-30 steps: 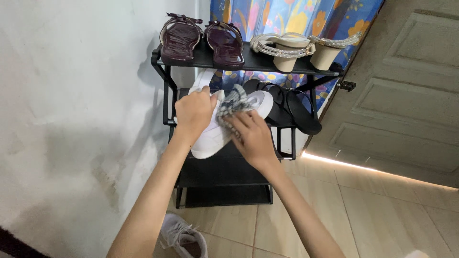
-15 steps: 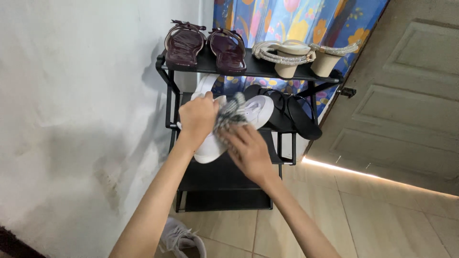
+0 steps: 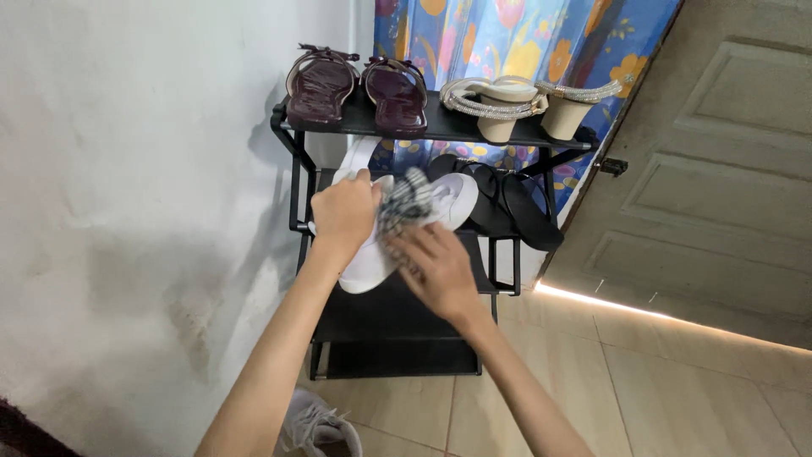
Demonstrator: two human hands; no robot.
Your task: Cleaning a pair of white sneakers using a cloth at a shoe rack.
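White sneaker (image 3: 372, 258) sits at the middle level of the black shoe rack (image 3: 397, 326), toe hanging past the shelf's front edge. I see my left hand (image 3: 345, 213) closed over its upper. My right hand (image 3: 436, 267) lies with fingers loosely bent on a checked cloth (image 3: 404, 203) pressed against the shoe; I cannot tell whether that grip is closed on the cloth. Below, a second pale sneaker (image 3: 315, 427) rests on the tiled floor. Beyond the hands, black flip-flops (image 3: 512, 207) share the middle shelf. On the top shelf stand maroon sandals (image 3: 359, 89) and beige heeled sandals (image 3: 524, 101), against a floral curtain (image 3: 516, 42).
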